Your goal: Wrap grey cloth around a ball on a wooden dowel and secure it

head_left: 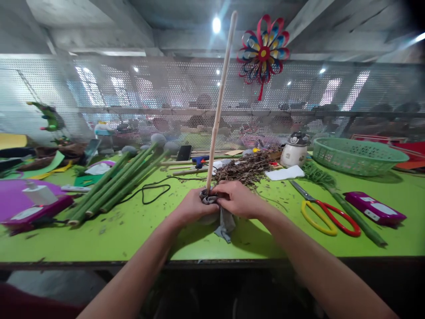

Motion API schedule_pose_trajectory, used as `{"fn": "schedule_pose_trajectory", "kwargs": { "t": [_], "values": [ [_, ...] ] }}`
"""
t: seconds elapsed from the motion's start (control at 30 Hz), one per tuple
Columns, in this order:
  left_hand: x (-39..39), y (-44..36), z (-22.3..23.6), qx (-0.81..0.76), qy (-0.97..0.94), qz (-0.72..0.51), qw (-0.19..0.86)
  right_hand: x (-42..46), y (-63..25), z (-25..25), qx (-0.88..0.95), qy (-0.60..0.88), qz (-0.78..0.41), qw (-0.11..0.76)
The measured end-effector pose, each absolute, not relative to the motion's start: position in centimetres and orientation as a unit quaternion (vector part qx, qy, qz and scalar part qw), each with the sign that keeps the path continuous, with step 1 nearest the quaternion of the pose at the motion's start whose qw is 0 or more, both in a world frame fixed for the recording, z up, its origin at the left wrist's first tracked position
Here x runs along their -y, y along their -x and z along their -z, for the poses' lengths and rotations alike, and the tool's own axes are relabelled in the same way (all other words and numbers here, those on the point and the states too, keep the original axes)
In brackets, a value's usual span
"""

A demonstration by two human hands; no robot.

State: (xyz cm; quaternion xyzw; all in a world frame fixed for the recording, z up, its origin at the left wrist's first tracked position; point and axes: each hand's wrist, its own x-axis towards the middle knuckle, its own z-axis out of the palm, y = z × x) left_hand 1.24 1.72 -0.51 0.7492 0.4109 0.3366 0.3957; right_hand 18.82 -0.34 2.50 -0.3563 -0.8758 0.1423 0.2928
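The two hands are close together over the bench (pixel 139 243), both clamped on a gray cloth (pixel 227 221). The left hand (pixel 194 207) wraps around its side, and the right hand (pixel 237 198) pinches a fold near the top. The cloth is bunched around the low end of a long, pale stick (pixel 218 113). The stick stands up between the hands, its top tipped a bit to the right. A loose bit of cloth hangs below the right hand. Dry twigs (pixel 244 170) lie just behind the hands. Scissors (pixel 313 200) lie open to the right, and green stems (pixel 114 183) lie to the left.
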Motion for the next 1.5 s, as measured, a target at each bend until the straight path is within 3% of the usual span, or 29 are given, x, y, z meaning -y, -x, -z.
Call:
{"fn": "schedule_pose_trajectory", "kwargs": {
  "t": [0.3,0.6,0.87,1.03,1.23,1.5],
  "values": [
    [-1.6,-1.4,0.4,-0.422,-0.742,-0.333,0.4,0.2,-18.6,-2.1,0.881,0.343,-0.164,0.281],
    [-1.7,-1.1,0.5,-0.416,-0.717,-0.329,0.452,0.5,-17.9,-2.2,0.905,0.326,-0.09,0.257],
    [-1.9,-0.7,0.6,-0.391,-0.712,-0.345,0.47,0.4,-19.2,-3.7,0.838,0.38,-0.222,0.322],
    [-1.9,-0.8,0.8,-0.418,-0.721,-0.356,0.424,0.9,-19.9,-2.7,0.798,0.461,-0.296,0.252],
    [-1.4,-0.7,0.5,-0.417,-0.734,-0.38,0.379,1.6,-19.4,0.1,0.758,0.467,-0.328,0.317],
    [-1.5,-0.9,0.7,-0.418,-0.755,-0.369,0.346,0.6,-19.4,-4.0,0.763,0.458,-0.311,0.333]
  ]
}}
